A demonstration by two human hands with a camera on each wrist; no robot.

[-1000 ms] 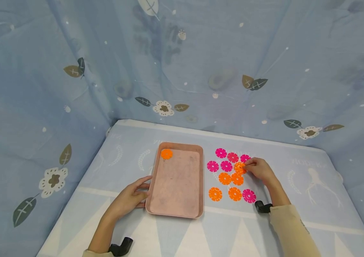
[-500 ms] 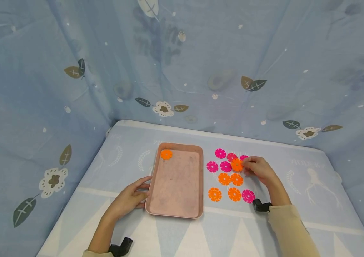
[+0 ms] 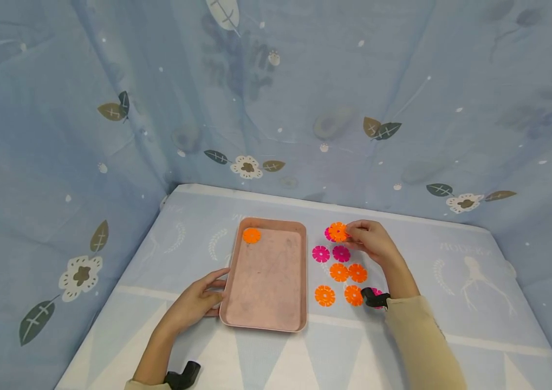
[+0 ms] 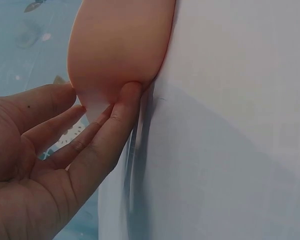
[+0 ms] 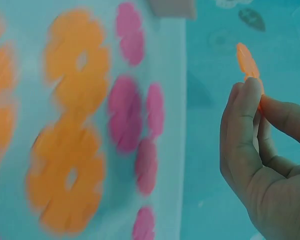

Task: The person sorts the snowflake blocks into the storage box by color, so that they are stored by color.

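My right hand (image 3: 374, 241) pinches an orange notched plastic disc (image 3: 337, 232) by its edge, between thumb and fingers. In the right wrist view this disc (image 5: 248, 61) is seen nearly edge-on above the fingertips. In the head view it overlaps a pink disc behind it. At the left, my left hand (image 3: 196, 300) touches the outer side of a pink rectangular tray (image 3: 304, 281). Extended fingertips (image 4: 127, 92) rest against the tray's rounded wall (image 4: 120, 45) in the left wrist view. One orange disc (image 3: 252, 235) lies inside the tray's far left corner.
Right of the tray lie several loose discs, among them a pink disc (image 3: 321, 254) and an orange disc (image 3: 325, 296). A black wrist mount (image 3: 374, 298) on the right arm covers part of another pink disc. Blue patterned fabric (image 3: 276, 108) hangs behind the table.
My right hand has moved left and away from me with the orange disc, from beside the pile to over the farthest pink discs. The left hand stays at the tray.
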